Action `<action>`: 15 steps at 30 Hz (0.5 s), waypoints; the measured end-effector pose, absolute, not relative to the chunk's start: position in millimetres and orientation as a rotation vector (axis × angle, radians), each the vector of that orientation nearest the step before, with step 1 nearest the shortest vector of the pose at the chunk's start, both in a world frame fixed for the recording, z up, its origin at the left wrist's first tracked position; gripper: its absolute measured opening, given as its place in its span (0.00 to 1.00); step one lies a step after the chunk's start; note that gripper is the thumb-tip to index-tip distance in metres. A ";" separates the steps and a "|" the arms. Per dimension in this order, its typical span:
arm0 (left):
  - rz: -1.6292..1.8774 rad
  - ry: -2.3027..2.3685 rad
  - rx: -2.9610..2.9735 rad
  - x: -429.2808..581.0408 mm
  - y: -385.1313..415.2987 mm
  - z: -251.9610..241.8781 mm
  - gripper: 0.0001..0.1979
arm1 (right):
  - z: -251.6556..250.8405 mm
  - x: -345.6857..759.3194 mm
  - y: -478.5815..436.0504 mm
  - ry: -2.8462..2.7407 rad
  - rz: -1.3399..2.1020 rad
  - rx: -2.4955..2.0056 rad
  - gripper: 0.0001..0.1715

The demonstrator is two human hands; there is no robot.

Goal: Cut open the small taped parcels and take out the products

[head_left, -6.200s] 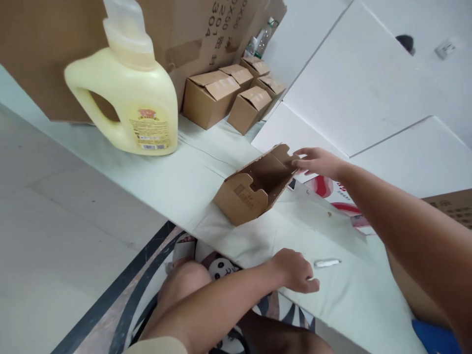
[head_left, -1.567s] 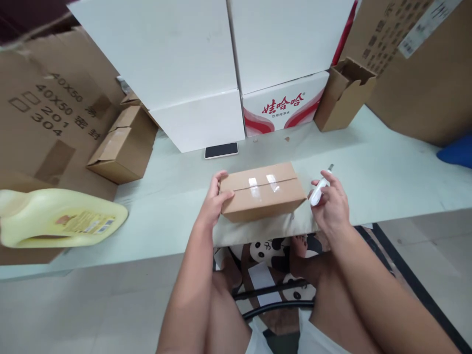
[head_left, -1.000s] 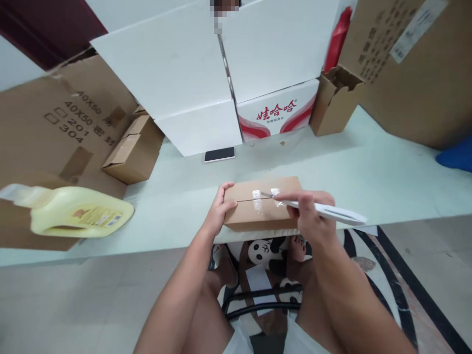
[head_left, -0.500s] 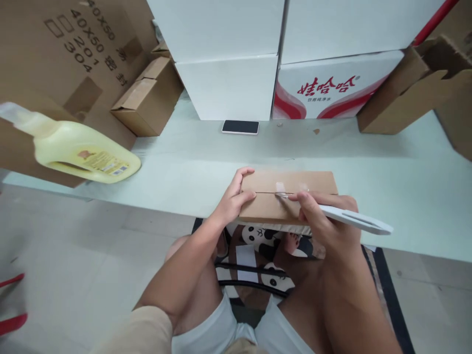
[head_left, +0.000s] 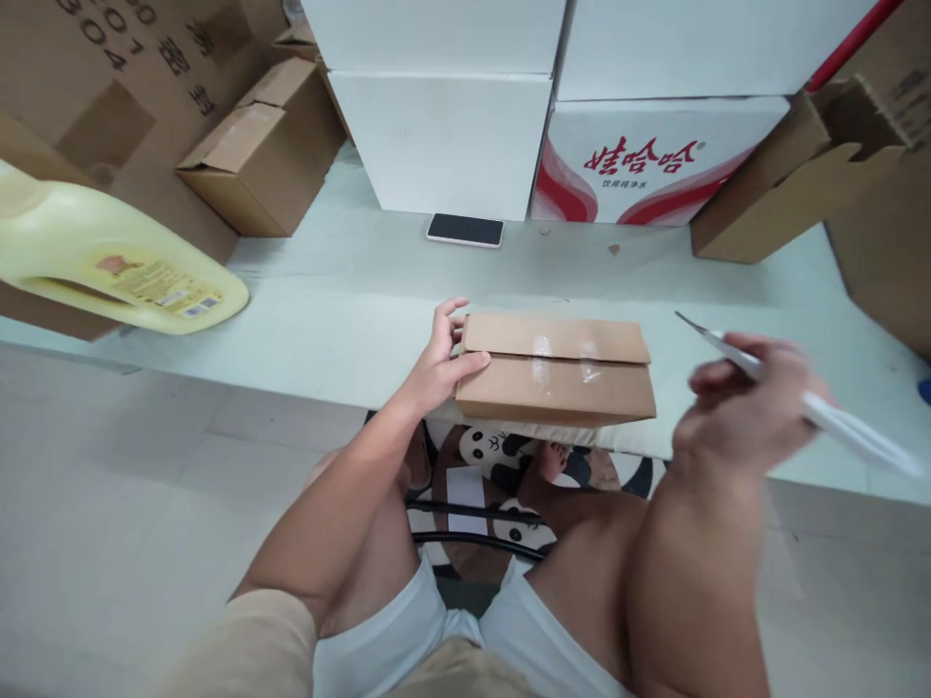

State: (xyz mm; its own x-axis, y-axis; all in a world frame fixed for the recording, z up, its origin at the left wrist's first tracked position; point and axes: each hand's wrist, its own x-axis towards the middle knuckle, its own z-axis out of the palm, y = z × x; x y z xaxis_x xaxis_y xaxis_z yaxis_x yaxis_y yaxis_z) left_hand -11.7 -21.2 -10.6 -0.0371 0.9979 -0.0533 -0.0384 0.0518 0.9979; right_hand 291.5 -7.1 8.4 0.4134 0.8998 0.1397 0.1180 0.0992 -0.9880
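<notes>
A small brown cardboard box with clear tape over its top seam lies at the near edge of the pale table. My left hand grips the box's left end, thumb on top. My right hand is off to the right of the box, closed round a white utility knife whose blade points up and to the left, clear of the box.
A yellow detergent jug lies on its side at the left. A phone rests in front of stacked white cartons. Brown boxes stand at back left and back right. My knees are under the table edge.
My right hand has pulled the knife off the box's taped seam and swung it away to the right. My left hand still holds the box's left end.
</notes>
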 end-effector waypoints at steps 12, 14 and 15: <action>1.566 1.500 0.994 -37.8 -7.4 3.4 0.23 | -4.8 233.4 2.3 -1.286 0.843 -1.269 0.19; 1.540 1.424 1.000 -38.4 -9.7 7.0 0.24 | -11.9 244.6 10.8 -1.234 0.771 -1.350 0.20; 1.539 1.388 1.005 -37.6 -11.2 7.5 0.25 | -16.2 251.5 15.2 -1.227 0.724 -1.451 0.21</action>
State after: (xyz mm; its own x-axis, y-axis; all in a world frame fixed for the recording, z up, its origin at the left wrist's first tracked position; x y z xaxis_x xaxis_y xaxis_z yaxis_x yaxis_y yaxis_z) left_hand -37.6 -11.2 7.5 -0.3510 0.9356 0.0387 -0.0581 -0.0630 0.9963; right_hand 251.5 15.2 -16.2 0.2900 0.9414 0.1723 0.3038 0.0801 -0.9494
